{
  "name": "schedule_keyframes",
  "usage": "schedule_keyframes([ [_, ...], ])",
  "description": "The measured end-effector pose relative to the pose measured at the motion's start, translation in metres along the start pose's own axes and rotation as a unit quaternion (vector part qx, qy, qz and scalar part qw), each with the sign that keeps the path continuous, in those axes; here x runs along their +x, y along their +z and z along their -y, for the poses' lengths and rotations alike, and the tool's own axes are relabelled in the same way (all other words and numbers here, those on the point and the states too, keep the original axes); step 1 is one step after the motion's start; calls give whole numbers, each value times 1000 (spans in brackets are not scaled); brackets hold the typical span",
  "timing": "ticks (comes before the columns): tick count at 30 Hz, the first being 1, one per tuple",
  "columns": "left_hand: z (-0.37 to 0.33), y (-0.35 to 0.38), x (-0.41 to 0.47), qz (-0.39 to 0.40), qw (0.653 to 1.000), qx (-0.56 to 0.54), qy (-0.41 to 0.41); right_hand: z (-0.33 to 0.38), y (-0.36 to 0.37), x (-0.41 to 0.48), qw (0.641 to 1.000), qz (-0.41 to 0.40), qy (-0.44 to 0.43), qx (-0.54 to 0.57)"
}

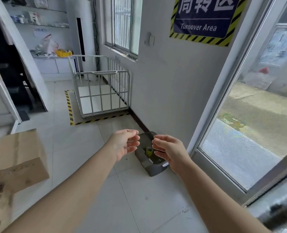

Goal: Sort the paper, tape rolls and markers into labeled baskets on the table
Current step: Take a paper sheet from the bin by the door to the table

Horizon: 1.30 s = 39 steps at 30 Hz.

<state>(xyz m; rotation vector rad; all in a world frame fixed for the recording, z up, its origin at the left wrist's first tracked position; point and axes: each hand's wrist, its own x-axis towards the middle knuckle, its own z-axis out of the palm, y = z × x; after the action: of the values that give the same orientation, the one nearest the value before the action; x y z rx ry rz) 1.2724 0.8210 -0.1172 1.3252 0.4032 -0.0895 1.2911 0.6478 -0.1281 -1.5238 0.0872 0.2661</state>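
Observation:
A dark grey basket sits on the tiled floor by the wall, near the glass door. Inside it stands a yellow-green tape roll; other small items in it are too blurred to name. My left hand hovers above the basket's left side, fingers apart, holding nothing. My right hand hovers above its right side, palm turned inward, fingers apart and empty, hiding part of the basket. No paper, markers or table are in view.
Cardboard boxes are stacked at the left. A white metal cage cart stands by the wall inside yellow-black floor tape. A glass door is at the right. A "Turnover Area" sign hangs on the wall.

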Motion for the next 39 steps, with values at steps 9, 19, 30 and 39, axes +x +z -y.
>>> schedule_keyframes([
  [9,-26,20,128,5,1000,-8,-24,21,-9,129,999,-27,30,11],
  [19,-50,24,286,40,996,38,-63,14,0,269,995,-83,59,3],
  [30,-61,32,441,106,980,119,-120,-7,20,398,984,-146,97,38],
  [39,-48,62,539,143,965,157,-156,-23,1,485,972,-188,130,48],
])
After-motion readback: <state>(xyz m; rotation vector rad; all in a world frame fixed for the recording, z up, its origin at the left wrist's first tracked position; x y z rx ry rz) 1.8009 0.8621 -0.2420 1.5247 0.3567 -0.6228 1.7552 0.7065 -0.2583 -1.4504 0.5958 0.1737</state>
